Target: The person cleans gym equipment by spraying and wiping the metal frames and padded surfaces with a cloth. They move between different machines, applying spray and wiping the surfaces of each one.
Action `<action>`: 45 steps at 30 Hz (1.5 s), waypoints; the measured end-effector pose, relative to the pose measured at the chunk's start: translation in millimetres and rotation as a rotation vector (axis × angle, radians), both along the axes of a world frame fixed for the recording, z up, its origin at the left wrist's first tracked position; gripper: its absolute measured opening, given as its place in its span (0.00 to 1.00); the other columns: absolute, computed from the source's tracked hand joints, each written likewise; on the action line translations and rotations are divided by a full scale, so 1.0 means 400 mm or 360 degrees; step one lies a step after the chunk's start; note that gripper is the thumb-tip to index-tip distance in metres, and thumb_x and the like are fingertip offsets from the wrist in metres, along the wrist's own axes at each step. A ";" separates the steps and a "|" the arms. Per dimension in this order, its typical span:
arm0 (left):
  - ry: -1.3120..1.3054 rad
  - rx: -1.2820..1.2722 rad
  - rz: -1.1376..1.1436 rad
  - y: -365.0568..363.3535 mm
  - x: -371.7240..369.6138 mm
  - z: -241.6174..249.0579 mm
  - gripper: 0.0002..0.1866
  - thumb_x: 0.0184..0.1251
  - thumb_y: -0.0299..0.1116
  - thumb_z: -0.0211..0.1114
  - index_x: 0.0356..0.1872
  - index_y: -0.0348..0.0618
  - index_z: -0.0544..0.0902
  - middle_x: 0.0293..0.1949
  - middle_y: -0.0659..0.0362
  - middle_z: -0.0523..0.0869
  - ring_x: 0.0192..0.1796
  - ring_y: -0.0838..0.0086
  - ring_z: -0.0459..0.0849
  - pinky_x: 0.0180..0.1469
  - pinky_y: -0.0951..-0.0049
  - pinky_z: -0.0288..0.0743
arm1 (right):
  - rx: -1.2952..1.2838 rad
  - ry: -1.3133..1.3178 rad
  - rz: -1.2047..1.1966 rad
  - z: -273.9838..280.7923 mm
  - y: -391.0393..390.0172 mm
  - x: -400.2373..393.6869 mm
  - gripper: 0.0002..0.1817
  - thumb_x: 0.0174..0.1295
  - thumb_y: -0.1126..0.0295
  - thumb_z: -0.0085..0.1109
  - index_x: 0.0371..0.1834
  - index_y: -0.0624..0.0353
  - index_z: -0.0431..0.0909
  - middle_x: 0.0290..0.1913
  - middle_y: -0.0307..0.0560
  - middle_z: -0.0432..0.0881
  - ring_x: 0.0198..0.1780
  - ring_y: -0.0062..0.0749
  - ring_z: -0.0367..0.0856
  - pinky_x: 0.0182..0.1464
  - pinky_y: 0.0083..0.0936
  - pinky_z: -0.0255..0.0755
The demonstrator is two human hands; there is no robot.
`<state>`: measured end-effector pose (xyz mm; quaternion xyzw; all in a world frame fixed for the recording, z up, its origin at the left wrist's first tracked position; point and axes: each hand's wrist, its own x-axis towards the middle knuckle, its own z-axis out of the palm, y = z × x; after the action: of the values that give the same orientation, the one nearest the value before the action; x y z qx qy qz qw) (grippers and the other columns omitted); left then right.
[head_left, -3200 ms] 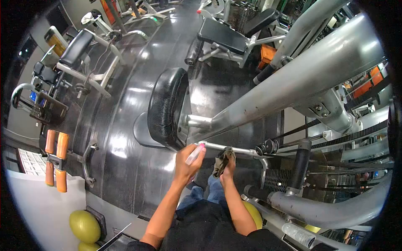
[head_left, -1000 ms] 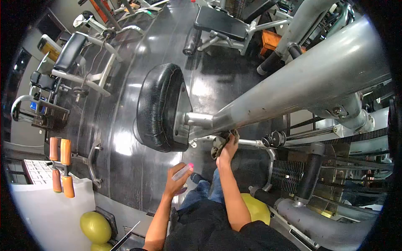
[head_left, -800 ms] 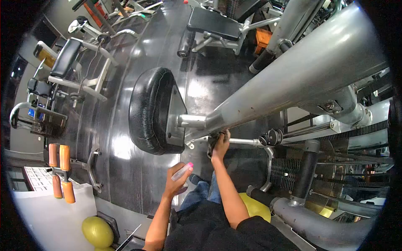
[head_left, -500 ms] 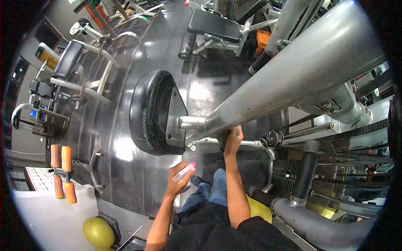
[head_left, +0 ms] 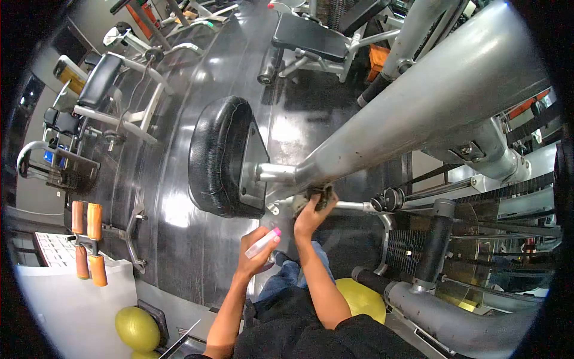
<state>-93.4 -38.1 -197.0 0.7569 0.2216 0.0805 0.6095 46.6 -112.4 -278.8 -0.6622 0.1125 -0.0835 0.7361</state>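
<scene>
My left hand is wrapped round a clear spray bottle with a pink top, held low below the black padded cushion. In my right hand is a dark, crumpled cloth, gripped at the underside of the thick grey machine tube. The cloth overlaps the lower end of that tube, close to the short metal post that carries the cushion.
A padded bench stands at the far side. Orange foam-handled rollers are at left, above a white surface. Yellow-green balls lie low left and beside my right arm. A black-padded bar rises at right.
My right hand has moved left along the tube's underside with the cloth, toward the cushion post. The left hand stays nearly in place with the bottle.
</scene>
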 end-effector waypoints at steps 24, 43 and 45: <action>-0.0155 -0.0292 0.0211 0.036 -0.068 -0.023 0.17 0.65 0.39 0.69 0.23 0.38 0.78 0.20 0.64 0.74 0.23 0.81 0.71 0.26 0.74 0.62 | -0.3326 -0.0560 0.2107 0.556 0.203 0.149 0.15 0.56 0.62 0.66 0.47 0.42 0.89 0.53 0.36 0.87 0.51 0.34 0.86 0.43 0.37 0.77; -0.0095 -0.0284 0.0435 0.051 -0.134 -0.024 0.17 0.65 0.39 0.66 0.22 0.38 0.76 0.18 0.64 0.74 0.20 0.82 0.71 0.24 0.75 0.62 | -0.3704 -0.0963 0.2028 0.613 0.125 0.238 0.11 0.60 0.64 0.63 0.44 0.43 0.89 0.46 0.35 0.89 0.52 0.28 0.86 0.43 0.33 0.75; -0.0167 -0.0269 0.0422 0.045 -0.120 -0.031 0.17 0.64 0.38 0.67 0.22 0.36 0.77 0.19 0.62 0.75 0.21 0.81 0.71 0.24 0.74 0.62 | -0.3792 -0.1521 0.1966 0.542 0.123 0.228 0.08 0.60 0.68 0.61 0.37 0.45 0.90 0.42 0.39 0.90 0.44 0.29 0.89 0.38 0.26 0.77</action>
<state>-141.6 -19.9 -209.4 0.6619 0.2932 0.1807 0.6658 137.9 -63.1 -61.8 -0.7262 -0.5811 -0.0094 -0.3672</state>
